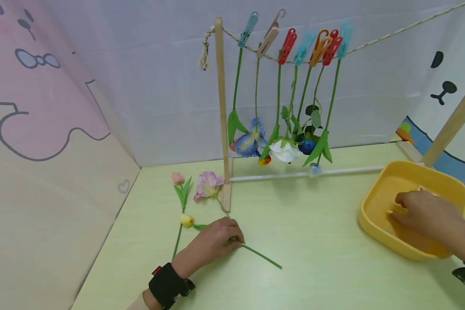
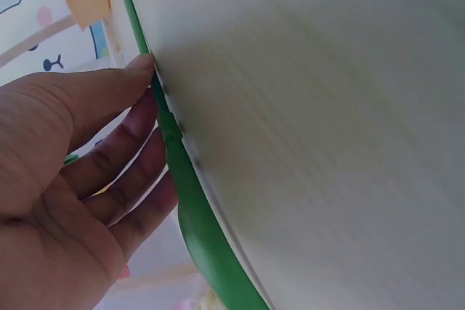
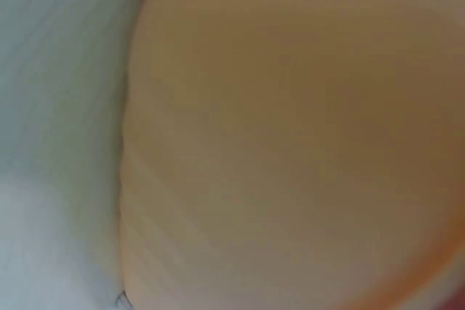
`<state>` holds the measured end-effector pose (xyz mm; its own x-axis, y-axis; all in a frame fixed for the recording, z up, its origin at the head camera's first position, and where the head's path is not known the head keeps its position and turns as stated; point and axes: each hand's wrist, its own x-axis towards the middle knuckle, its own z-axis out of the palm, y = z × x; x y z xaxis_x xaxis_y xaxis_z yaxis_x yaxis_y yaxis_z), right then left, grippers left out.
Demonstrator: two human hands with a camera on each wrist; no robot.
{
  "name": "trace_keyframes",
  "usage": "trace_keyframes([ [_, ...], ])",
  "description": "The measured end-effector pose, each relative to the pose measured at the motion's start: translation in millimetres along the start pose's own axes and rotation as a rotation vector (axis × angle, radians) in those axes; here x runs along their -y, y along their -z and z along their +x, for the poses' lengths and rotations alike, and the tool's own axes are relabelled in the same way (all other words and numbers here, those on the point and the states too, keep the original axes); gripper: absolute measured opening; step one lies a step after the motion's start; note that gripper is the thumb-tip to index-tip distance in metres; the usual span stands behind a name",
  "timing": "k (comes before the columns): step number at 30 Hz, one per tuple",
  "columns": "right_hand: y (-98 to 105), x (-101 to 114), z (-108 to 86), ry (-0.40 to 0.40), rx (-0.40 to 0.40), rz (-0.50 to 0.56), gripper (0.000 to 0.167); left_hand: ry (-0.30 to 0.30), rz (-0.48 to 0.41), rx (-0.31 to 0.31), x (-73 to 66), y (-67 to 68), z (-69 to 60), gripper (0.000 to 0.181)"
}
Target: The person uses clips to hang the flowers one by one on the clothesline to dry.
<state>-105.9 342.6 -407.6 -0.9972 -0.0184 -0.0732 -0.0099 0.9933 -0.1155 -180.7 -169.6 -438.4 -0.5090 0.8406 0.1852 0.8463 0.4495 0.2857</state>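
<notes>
My left hand [image 1: 217,241] pinches the green stem [image 2: 160,96] of a yellow tulip [image 1: 186,220] lying on the table, thumb against fingertips. Inside the yellow basin [image 1: 366,206], my right hand [image 1: 426,215] holds a small yellow clothespin [image 1: 398,209], mostly covered by the fingers. A pale clothespin [image 1: 421,188] shows just behind that hand. The right wrist view is filled by the blurred basin wall [image 3: 290,143], with no fingers visible. Left of my left hand lie a pink tulip [image 1: 178,179] and a pink-purple flower [image 1: 208,185].
A rope [image 1: 407,28] runs from a wooden post [image 1: 221,99] to the right. Several flowers, among them a blue iris [image 1: 252,140] and a white flower [image 1: 285,150], hang head-down from clothespins [image 1: 287,46]. Beneath them a white rod [image 1: 271,177] crosses between the post bases.
</notes>
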Motion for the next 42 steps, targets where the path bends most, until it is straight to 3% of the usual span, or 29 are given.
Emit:
trace_keyframes([
  [5,-6,3,1.3,0.04,0.022,0.067,0.026,-0.046,0.081,0.003,-7.9,-3.7,2.0,0.012],
  [12,-8,5,4.7,0.095,-0.018,0.075,0.031,-0.068,0.173,-0.019,-13.0,-4.9,1.1,0.007],
  [15,-9,5,4.5,0.098,-0.024,0.071,0.032,-0.098,0.293,0.008,-16.7,-3.4,2.1,0.005],
  [20,-10,5,3.9,0.125,-0.048,0.061,0.028,-0.165,0.566,0.058,-19.1,-5.3,4.8,0.01],
  [25,-6,8,3.1,0.104,-0.083,0.058,0.03,-0.194,0.69,0.069,-17.7,-7.2,8.9,0.013],
  [29,2,12,4.5,0.075,-0.126,0.069,0.033,-0.199,0.622,0.04,-18.8,-4.7,13.7,0.014],
  [35,17,21,3.9,0.084,-0.211,0.105,0.032,-0.182,0.415,-0.006,-25.6,6.5,27.1,0.014],
  [42,40,33,3.9,0.175,-0.479,0.164,0.017,-0.193,0.142,-0.101,-42.1,28.7,58.6,0.012],
])
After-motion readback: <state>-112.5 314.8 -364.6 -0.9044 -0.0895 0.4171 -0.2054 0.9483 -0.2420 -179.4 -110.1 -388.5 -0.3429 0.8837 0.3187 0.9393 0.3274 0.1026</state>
